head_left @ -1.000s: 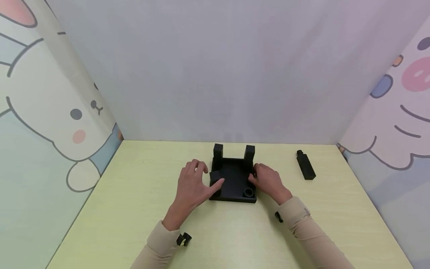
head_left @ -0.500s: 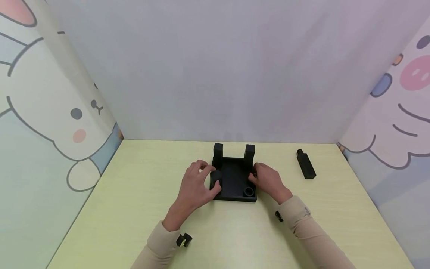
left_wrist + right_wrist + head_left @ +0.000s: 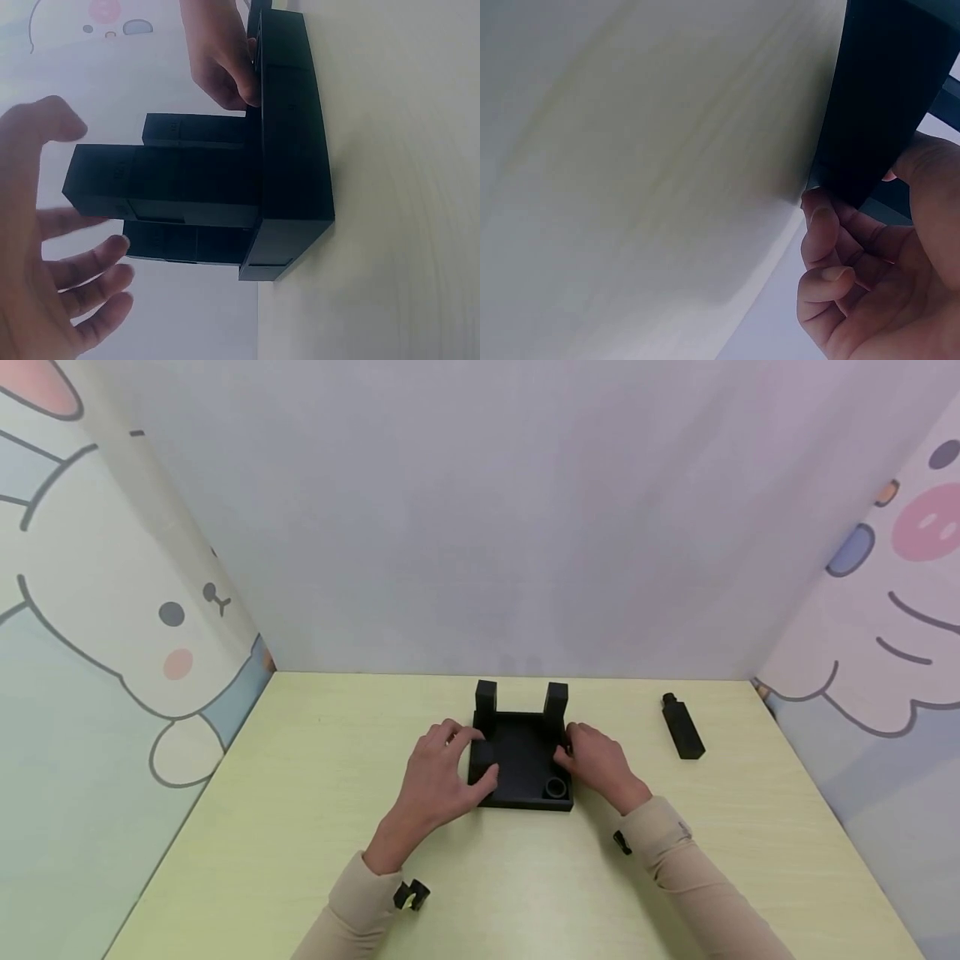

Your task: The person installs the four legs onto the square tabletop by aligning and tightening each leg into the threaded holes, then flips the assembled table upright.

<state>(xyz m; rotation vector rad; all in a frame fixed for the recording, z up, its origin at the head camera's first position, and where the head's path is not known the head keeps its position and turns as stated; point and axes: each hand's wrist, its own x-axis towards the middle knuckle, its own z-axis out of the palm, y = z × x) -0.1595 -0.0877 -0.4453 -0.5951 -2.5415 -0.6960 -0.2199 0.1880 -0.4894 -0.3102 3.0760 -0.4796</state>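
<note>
A black square base (image 3: 521, 760) with a raised rim stands in the middle of the table. Two black posts rise at its back corners, the left (image 3: 487, 702) and the right (image 3: 556, 703). A third post (image 3: 172, 184) stands upright at the front left corner. Around that post's top is my left hand (image 3: 429, 777), thumb and fingers spread on either side; the left wrist view shows the thumb just off it. My right hand (image 3: 598, 766) grips the base's right edge between thumb and fingers. A round socket (image 3: 555, 788) shows at the front right corner.
A loose black post (image 3: 683, 727) with a narrow round peg lies on the table (image 3: 300, 827) at the right, beyond my right hand. A pale curtain (image 3: 510, 527) closes off the back, and cartoon-printed panels stand at both sides.
My left thumb and fingers closed in around the front left post, then the thumb drew slightly away. The post's top looks turned a little. The right hand has kept its place.
</note>
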